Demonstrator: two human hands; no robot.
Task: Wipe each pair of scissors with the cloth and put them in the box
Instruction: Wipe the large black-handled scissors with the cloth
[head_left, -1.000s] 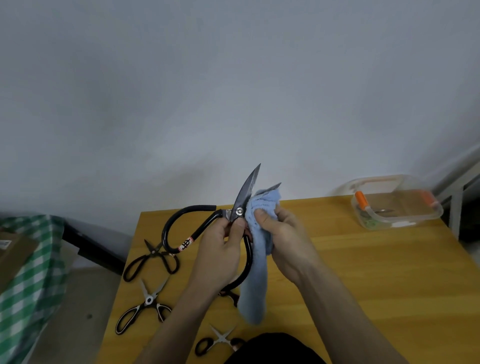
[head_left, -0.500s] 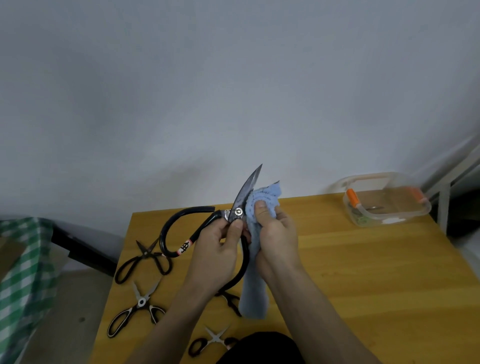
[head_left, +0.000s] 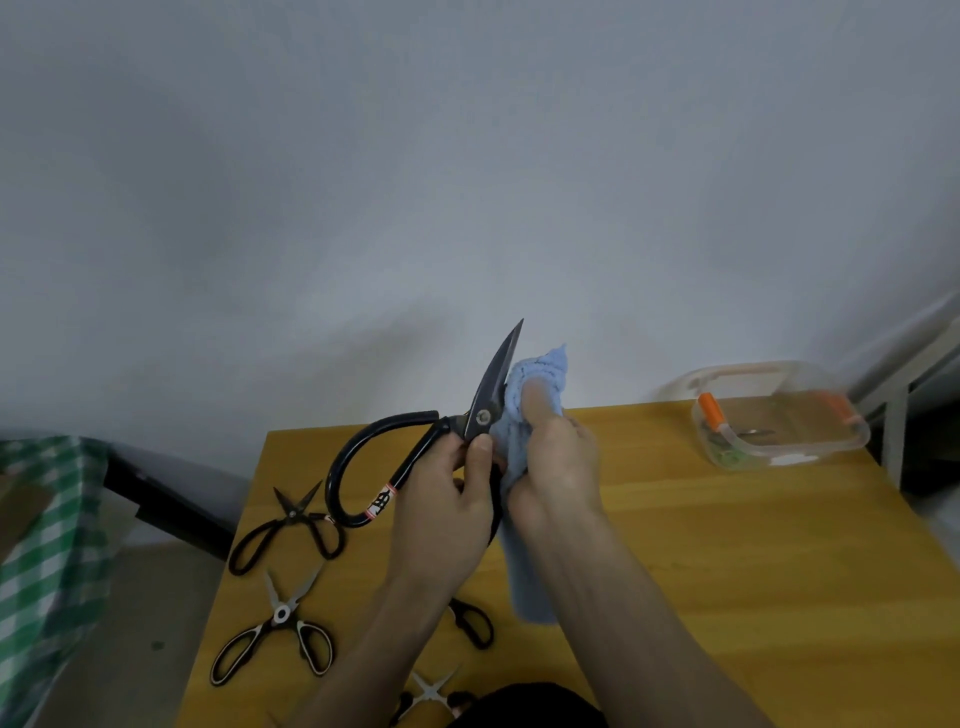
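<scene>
While left hand (head_left: 447, 499) grips scissors (head_left: 415, 457), right hand (head_left: 558, 467) seemingly presses cloth (head_left: 535, 374).

Large black-handled scissors (head_left: 415, 462) upright against blue cloth (head_left: 524, 415), clear box (head_left: 779, 431) far right.

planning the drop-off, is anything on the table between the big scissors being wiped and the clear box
Nothing visible does. The big black scissors are held up in the left hand; the box sits at the table's far right corner, with only bare wood between. The other scissors lie to the left.
</scene>
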